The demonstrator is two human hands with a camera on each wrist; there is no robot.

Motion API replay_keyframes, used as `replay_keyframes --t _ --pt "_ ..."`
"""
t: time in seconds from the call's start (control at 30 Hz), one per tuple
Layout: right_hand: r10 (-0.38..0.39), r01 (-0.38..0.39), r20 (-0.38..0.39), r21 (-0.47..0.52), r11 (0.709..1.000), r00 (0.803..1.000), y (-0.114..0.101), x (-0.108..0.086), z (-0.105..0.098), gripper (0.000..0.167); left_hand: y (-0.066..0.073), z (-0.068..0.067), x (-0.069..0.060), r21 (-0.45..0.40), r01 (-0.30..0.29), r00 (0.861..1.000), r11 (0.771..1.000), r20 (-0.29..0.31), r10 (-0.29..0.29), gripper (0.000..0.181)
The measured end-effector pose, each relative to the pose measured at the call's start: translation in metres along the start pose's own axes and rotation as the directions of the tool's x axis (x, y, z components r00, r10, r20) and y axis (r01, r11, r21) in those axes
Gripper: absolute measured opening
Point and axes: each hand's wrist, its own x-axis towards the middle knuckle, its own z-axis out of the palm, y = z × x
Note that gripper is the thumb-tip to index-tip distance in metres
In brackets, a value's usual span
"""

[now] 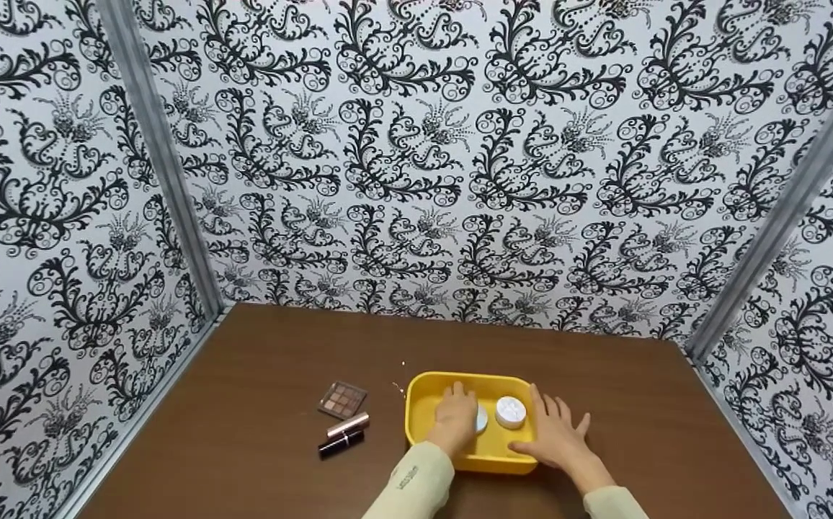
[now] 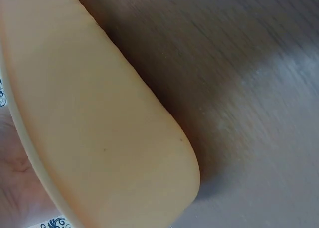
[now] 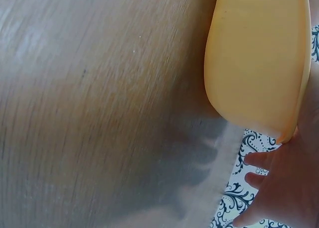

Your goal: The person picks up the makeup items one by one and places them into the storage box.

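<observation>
Just one yellow bin [image 1: 496, 465], two round tubs [image 1: 510, 411] that I can see, one makeup palette [image 1: 342, 400], two lipstick-looking tubes [image 1: 341, 443], plus two hands [image 1: 455, 419] and one tabletop [image 1: 265, 360].

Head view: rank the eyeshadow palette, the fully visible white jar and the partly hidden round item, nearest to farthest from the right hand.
1. White jar: right half of the yellow tray, beside the right hand.
2. Round item: mid-tray, partly hidden by the left hand.
3. Eyeshadow palette: outside the tray, on its left.
</observation>
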Motion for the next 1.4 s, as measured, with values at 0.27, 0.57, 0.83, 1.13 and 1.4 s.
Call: replay_keyframes --t 0.27,0.57,0.83,1.13,1.4 --pt "0.008 -0.008 0.004 -0.01 1.0 1.0 0.0 -0.002 0.001 0.116 0.003 0.002 -0.003 0.016 -0.024 0.999 1.0 -0.025 0.025 0.023" --pt "0.009 -0.009 -0.005 -0.02 1.0 1.0 0.001 -0.001 -0.002 0.117 0.007 0.001 -0.001 -0.027 -0.035 0.999 0.999 0.019 0.035 0.024" --pt "0.012 -0.012 0.004 -0.005 1.0 1.0 -0.001 -0.001 0.003 0.115 0.005 0.001 -0.004 -0.075 -0.05 0.996 0.996 0.065 0.055 0.02" --pt "0.01 -0.009 0.012 -0.012 1.0 1.0 0.001 -0.002 0.004 0.116 -0.002 -0.007 0.002 -0.134 -0.021 0.991 0.991 0.127 0.038 0.02" --pt "0.017 -0.017 0.02 -0.023 1.0 1.0 -0.001 0.0 0.001 0.116 -0.017 -0.033 0.009 -0.097 -0.07 0.997 0.993 0.022 0.072 0.025"
